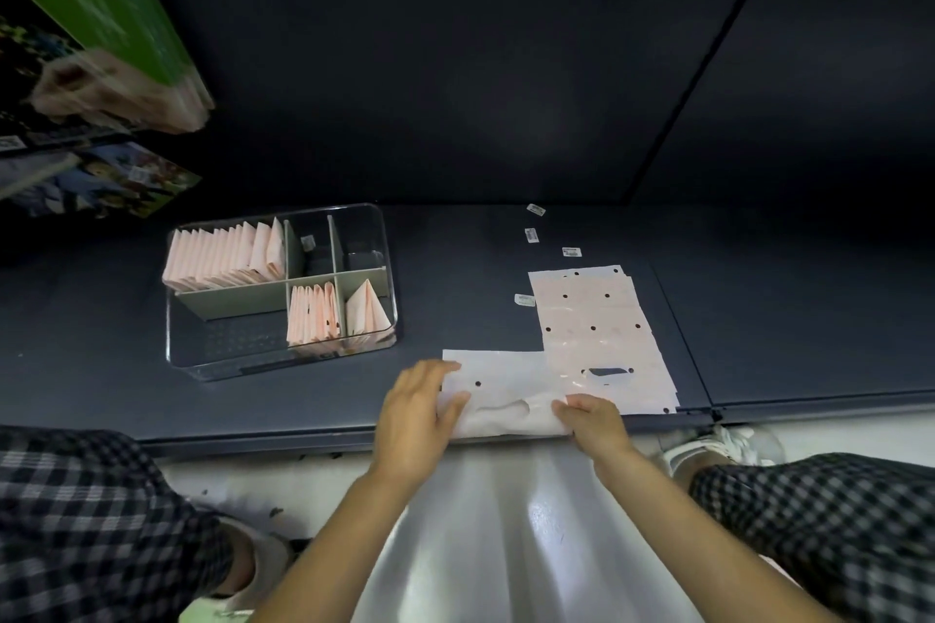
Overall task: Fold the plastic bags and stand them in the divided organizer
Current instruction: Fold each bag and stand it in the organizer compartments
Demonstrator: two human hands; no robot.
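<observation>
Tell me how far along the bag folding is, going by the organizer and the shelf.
Done: folded pale pink plastic bags stand in three compartments of the clear divided organizer, the back-left row fullest. In hand: the left hand presses and the right hand pinches a flat pink bag at the shelf's front edge. Left: that bag, plus the stack of unfolded pink bags with punched holes beside it.

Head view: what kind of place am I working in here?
Probably a shop aisle, at a low dark shelf near the floor. Clues: boxed goods stacked on the left, small barcode labels stuck to the shelf, and a stack of punched plastic bags beside the clear divided organizer.
</observation>
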